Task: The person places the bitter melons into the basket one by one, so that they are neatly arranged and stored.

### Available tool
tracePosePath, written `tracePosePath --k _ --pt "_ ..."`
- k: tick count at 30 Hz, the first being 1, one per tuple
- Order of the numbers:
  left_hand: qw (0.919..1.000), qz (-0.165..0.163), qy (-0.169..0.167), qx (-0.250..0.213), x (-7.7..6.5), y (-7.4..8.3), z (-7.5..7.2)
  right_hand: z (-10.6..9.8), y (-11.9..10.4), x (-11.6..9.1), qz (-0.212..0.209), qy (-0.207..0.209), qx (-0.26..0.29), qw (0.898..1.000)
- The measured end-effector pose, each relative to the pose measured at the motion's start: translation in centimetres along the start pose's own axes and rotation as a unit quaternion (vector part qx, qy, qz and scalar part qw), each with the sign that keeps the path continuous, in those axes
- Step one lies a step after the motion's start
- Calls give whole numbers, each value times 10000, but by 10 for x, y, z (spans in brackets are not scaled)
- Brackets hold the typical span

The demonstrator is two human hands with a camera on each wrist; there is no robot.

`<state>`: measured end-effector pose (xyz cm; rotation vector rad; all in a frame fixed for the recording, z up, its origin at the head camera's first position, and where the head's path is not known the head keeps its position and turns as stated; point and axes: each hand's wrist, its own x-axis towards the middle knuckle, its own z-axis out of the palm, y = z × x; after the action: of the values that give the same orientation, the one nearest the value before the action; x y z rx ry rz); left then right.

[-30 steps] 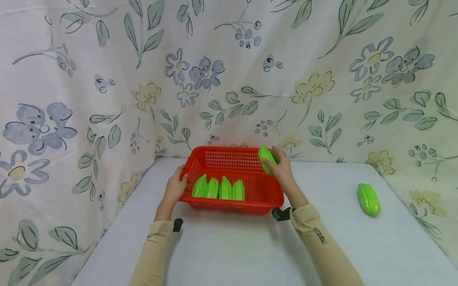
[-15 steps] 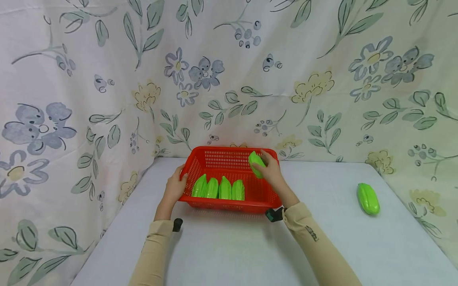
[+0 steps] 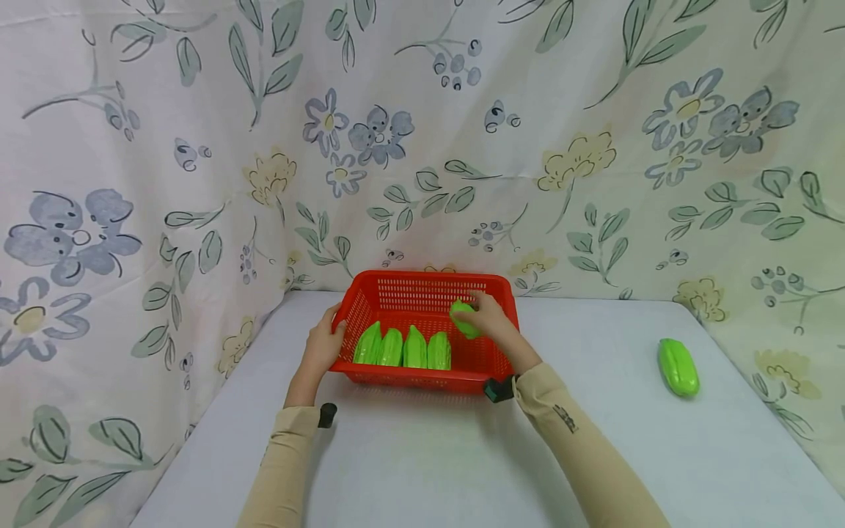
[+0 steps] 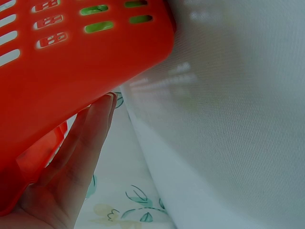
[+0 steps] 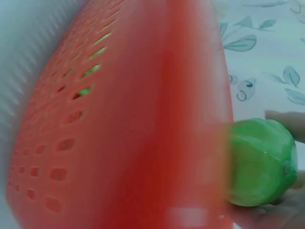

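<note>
A red plastic basket (image 3: pixel 422 378) with slotted walls stands on the white table. My left hand (image 3: pixel 323 341) grips its left rim, thumb on one side; in the left wrist view, the fingers (image 4: pixel 90 126) lie along the outside of the basket. Inside the basket, bright green ridged, elongated fruits (image 3: pixel 416 348) stand side by side in a row at the left and middle. To the right of that row, my right hand (image 3: pixel 491 323) holds another green ridged fruit (image 3: pixel 464 317) over the basket's inside. The right wrist view shows this fruit (image 5: pixel 262 162) between fingers and thumb, beyond the rim.
One more green ridged fruit (image 3: pixel 678 368) lies on the table (image 3: pixel 594 345) at the right, apart from the basket. A floral cloth (image 3: pixel 422 147) hangs behind the table and along its left side.
My right hand has moved left and lower with the fruit, from the basket's right rim to over its inside. My left hand and the row of fruits have stayed put.
</note>
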<state>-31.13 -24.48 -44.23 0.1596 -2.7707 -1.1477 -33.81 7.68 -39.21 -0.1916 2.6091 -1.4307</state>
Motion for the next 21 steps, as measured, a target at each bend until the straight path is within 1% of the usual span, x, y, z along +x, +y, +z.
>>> tracePosePath --k 4,8,12,14,18,21 --pt "10000 13 8 3 0 -1 0 -1 -6 1 147 -399 -422 9982" --pt "10000 41 31 17 1 -2 1 -3 -13 3 97 -795 -852 9931" --pt "10000 46 2 10 0 -2 1 -4 -17 6 107 -1156 -1101 9871" --pt "10000 29 -9 -2 0 -2 1 -4 -20 8 152 -1349 -1078 9849" --pt "10000 8 -12 -21 -1 -2 1 -4 -25 11 257 -1602 -1142 9801" --pt "10000 26 6 -24 -1 -1 1 -4 -31 12 255 -1642 -1470 9751"
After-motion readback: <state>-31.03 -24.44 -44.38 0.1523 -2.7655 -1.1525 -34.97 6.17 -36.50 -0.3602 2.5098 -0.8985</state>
